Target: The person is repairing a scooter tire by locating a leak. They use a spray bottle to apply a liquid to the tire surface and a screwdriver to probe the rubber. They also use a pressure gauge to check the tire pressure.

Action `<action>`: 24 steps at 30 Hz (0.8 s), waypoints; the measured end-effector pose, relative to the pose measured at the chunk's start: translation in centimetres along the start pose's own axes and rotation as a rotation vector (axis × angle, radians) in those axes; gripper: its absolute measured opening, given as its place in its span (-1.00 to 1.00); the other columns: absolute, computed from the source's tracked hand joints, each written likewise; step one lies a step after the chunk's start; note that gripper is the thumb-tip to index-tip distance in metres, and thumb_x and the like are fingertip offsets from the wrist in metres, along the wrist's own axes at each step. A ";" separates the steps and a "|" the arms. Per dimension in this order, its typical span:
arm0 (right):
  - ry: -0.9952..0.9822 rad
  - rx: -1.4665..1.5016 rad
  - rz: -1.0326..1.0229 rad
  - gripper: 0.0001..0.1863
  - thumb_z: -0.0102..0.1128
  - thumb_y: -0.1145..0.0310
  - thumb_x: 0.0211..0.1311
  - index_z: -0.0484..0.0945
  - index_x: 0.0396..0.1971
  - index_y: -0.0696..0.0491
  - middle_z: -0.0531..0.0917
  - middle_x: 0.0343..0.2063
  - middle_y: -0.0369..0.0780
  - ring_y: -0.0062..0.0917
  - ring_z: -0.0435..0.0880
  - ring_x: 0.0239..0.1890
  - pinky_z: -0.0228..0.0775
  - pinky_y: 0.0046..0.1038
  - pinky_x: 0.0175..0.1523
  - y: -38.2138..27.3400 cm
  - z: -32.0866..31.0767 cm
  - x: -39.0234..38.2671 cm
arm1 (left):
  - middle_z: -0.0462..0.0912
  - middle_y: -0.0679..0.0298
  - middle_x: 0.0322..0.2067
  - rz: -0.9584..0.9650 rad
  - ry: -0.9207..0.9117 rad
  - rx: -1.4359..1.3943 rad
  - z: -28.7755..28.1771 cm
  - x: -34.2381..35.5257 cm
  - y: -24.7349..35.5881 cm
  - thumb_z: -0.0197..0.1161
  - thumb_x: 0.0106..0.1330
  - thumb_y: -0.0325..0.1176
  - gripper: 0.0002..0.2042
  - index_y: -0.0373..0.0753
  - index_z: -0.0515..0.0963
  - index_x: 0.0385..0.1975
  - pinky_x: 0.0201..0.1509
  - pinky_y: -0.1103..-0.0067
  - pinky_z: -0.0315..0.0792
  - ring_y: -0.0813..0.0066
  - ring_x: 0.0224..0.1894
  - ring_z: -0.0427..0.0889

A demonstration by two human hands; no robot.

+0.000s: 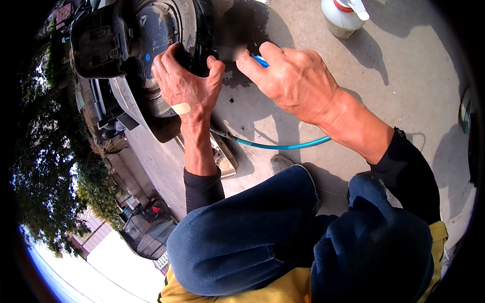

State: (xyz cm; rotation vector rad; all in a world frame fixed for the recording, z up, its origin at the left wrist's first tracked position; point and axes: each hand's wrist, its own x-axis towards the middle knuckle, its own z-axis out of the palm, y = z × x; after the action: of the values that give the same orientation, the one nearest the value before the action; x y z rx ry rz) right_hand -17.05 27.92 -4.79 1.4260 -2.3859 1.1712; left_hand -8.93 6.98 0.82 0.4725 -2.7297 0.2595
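Note:
A scooter's wheel with a black tyre (188, 25) fills the upper left, next to a dusty black round cover (151, 28). My left hand (188, 86), with a beige plaster near the wrist, grips across the tyre, fingers on one side and thumb on the other. To its right, my right hand (298, 81) is closed round a blue-handled tool (260, 61). Only a bit of blue shows past the fingers, so its kind stays hidden. A blurred patch covers the spot just beyond the right fingertips.
A teal hose (283, 147) curves across the concrete beneath my hands. Beside my left forearm lies a shallow tray (230, 164) with small items. A white plastic container (342, 20) with a red collar stands at the upper right. A wet, dark stain (260, 25) marks the ground.

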 end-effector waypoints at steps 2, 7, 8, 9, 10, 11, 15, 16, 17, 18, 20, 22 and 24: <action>-0.052 0.058 0.058 -0.69 0.33 0.43 0.36 0.61 0.07 0.11 0.73 -0.43 -0.11 -0.31 0.84 -0.47 0.73 -0.32 -0.34 -0.7 -0.1 -0.3 | 0.59 0.01 0.02 0.015 0.009 -0.004 0.0 0.1 0.0 0.51 0.09 -0.17 -0.38 -0.39 0.54 0.12 0.28 0.14 0.49 -0.07 0.15 0.58; -0.269 1.046 0.695 -0.67 0.23 0.27 0.58 0.60 0.15 0.15 0.66 -0.46 -0.27 -0.64 0.56 -0.55 0.40 -0.54 -0.43 -0.3 -0.7 0.7 | 0.60 0.00 0.02 0.021 0.015 -0.004 0.0 0.0 0.0 0.51 0.09 -0.17 -0.38 -0.39 0.54 0.12 0.28 0.15 0.49 -0.07 0.15 0.58; -0.316 1.201 0.787 -0.65 0.20 0.24 0.63 0.58 0.20 0.15 0.61 -0.48 -0.33 -0.75 0.45 -0.59 0.27 -0.64 -0.52 -0.2 -0.7 0.8 | 0.60 0.00 0.02 0.021 0.015 -0.003 -0.2 -0.1 -0.2 0.51 0.09 -0.17 -0.38 -0.39 0.54 0.12 0.28 0.15 0.49 -0.07 0.15 0.59; -0.295 1.323 0.857 -0.63 0.20 0.20 0.50 0.68 0.01 0.21 0.71 -0.46 -0.28 -0.66 0.62 -0.38 0.50 -0.48 -0.24 0.0 -0.7 0.6 | 0.60 0.00 0.02 0.024 0.014 -0.009 -0.1 0.0 -0.2 0.51 0.09 -0.17 -0.38 -0.39 0.54 0.12 0.28 0.15 0.49 -0.07 0.15 0.59; -0.283 1.332 0.870 -0.64 0.20 0.21 0.50 0.68 0.02 0.20 0.71 -0.46 -0.26 -0.63 0.63 -0.38 0.51 -0.46 -0.23 0.1 -0.7 0.5 | 0.60 0.00 0.02 0.021 0.012 -0.018 -0.1 0.1 0.0 0.51 0.09 -0.18 -0.38 -0.39 0.54 0.12 0.28 0.15 0.49 -0.07 0.15 0.59; -0.270 1.341 0.883 -0.64 0.19 0.21 0.50 0.69 0.03 0.19 0.72 -0.46 -0.24 -0.60 0.64 -0.39 0.52 -0.44 -0.23 0.2 -0.7 0.4 | 0.60 0.00 0.02 0.017 0.010 -0.027 -0.1 0.2 0.2 0.51 0.09 -0.18 -0.39 -0.39 0.54 0.12 0.28 0.15 0.49 -0.07 0.14 0.59; -0.217 0.998 0.694 -0.70 0.21 0.25 0.52 0.65 0.07 0.11 0.75 -0.42 -0.12 -0.35 0.75 -0.38 0.60 -0.28 -0.20 -0.3 -0.4 0.3 | 0.60 0.01 0.02 0.028 0.012 -0.013 0.1 0.0 -0.1 0.52 0.11 -0.14 -0.37 -0.38 0.54 0.14 0.28 0.16 0.49 -0.06 0.15 0.59; -0.141 0.835 0.552 -0.69 0.21 0.26 0.54 0.63 0.11 0.11 0.76 -0.39 -0.12 -0.33 0.76 -0.37 0.61 -0.30 -0.20 -0.2 0.1 -0.1 | 0.60 0.01 0.01 0.018 0.011 -0.011 0.2 0.0 -0.1 0.53 0.11 -0.11 -0.36 -0.38 0.54 0.13 0.27 0.16 0.49 -0.06 0.14 0.59; -0.067 0.670 0.412 -0.68 0.22 0.28 0.57 0.61 0.16 0.11 0.77 -0.35 -0.12 -0.31 0.78 -0.36 0.62 -0.32 -0.20 -0.1 1.0 -0.9 | 0.60 0.02 0.01 0.007 0.011 -0.010 0.4 0.0 -0.1 0.53 0.12 -0.09 -0.35 -0.38 0.54 0.13 0.27 0.16 0.49 -0.06 0.14 0.59; 0.003 0.507 0.266 -0.67 0.22 0.29 0.60 0.59 0.20 0.11 0.78 -0.32 -0.12 -0.30 0.80 -0.36 0.64 -0.34 -0.20 0.0 1.2 -1.1 | 0.59 0.02 0.00 -0.006 0.013 -0.004 0.5 0.1 -0.2 0.54 0.12 -0.06 -0.34 -0.38 0.53 0.13 0.27 0.16 0.49 -0.05 0.14 0.59; -0.009 0.520 0.292 -0.71 0.23 0.33 0.57 0.57 0.16 0.07 0.79 -0.30 -0.04 -0.08 0.80 -0.28 0.66 -0.20 -0.16 -0.2 0.6 -1.9 | 0.55 0.01 -0.03 -0.004 0.038 0.088 0.8 0.3 0.6 0.51 0.13 -0.04 -0.35 -0.40 0.53 0.10 0.19 0.17 0.51 -0.04 0.09 0.58; -0.028 0.550 0.349 -0.77 0.22 0.33 0.54 0.54 0.10 0.03 0.77 -0.36 -0.02 -0.01 0.78 -0.26 0.64 -0.09 -0.17 -0.3 0.1 -2.7 | 0.53 0.00 -0.05 -0.006 0.052 0.124 0.8 0.2 0.6 0.49 0.14 -0.01 -0.35 -0.41 0.53 0.07 0.15 0.17 0.53 -0.03 0.06 0.57; -0.061 0.593 0.439 -0.77 0.23 0.33 0.54 0.55 0.09 0.04 0.76 -0.36 -0.01 0.01 0.77 -0.29 0.62 -0.09 -0.19 -0.1 -0.6 -3.7 | 0.53 0.00 -0.05 0.001 0.061 0.085 0.9 0.4 0.6 0.50 0.13 0.00 -0.34 -0.42 0.53 0.06 0.15 0.17 0.53 -0.03 0.06 0.57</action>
State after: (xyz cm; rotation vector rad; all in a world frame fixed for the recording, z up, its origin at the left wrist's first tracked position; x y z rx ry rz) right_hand -15.11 30.88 -6.00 1.0742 -2.5990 2.1066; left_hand -9.74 7.23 0.08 0.4781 -2.6677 0.3847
